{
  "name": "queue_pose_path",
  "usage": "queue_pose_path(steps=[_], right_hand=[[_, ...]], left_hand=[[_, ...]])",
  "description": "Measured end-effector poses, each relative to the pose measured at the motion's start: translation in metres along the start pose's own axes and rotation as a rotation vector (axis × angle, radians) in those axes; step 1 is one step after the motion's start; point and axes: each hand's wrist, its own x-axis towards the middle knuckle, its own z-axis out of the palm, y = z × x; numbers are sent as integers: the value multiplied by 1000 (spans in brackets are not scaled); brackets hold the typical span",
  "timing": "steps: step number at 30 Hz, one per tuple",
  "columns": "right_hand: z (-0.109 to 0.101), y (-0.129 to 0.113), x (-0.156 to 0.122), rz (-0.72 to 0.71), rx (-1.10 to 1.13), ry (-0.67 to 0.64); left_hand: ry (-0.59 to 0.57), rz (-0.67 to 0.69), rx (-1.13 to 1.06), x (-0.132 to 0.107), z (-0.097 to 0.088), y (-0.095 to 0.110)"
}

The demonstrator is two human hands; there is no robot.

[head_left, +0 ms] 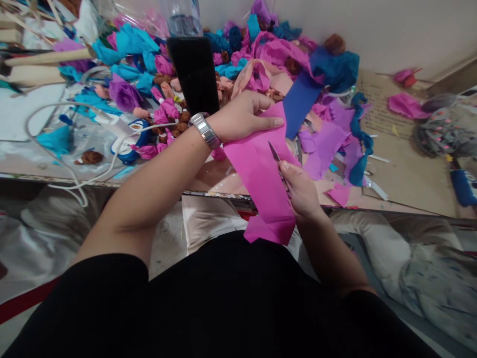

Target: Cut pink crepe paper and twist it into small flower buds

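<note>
A long strip of bright pink paper (pixel 257 174) hangs from the table's edge toward my lap, its lower end folded over. My left hand (pixel 248 117) grips the strip's upper end, thumb on top and the other fingers behind it. In my right hand (pixel 300 191) is a pair of scissors (pixel 275 153), closed around the handles, with a dark pointed blade lying over the pink paper near its right side. Most of the handles are hidden by my fingers. A dark blue paper strip (pixel 301 102) lies just beyond my left hand.
A black phone (pixel 196 74) leans upright beside a clear bottle (pixel 182 20). Crumpled paper flowers (pixel 126 93) in several colours crowd the table's back and left. A white cable with a charger (pixel 114 123) lies at left. Purple scraps (pixel 328 144) and cardboard (pixel 402 149) are on the right.
</note>
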Motion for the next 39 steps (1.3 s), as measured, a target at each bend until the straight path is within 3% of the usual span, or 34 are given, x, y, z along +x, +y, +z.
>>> queue_pose_path(steps=[15, 25, 31, 39], right_hand=[[1, 3, 2, 3, 69, -7], [-3, 9, 3, -25, -49, 12], [1, 6, 1, -18, 3, 8], [-3, 4, -2, -14, -45, 19]], left_hand=[[-38, 24, -14, 1, 2, 0], [-47, 32, -38, 1, 3, 0], [-57, 32, -34, -1, 3, 3], [-9, 28, -23, -1, 1, 2]])
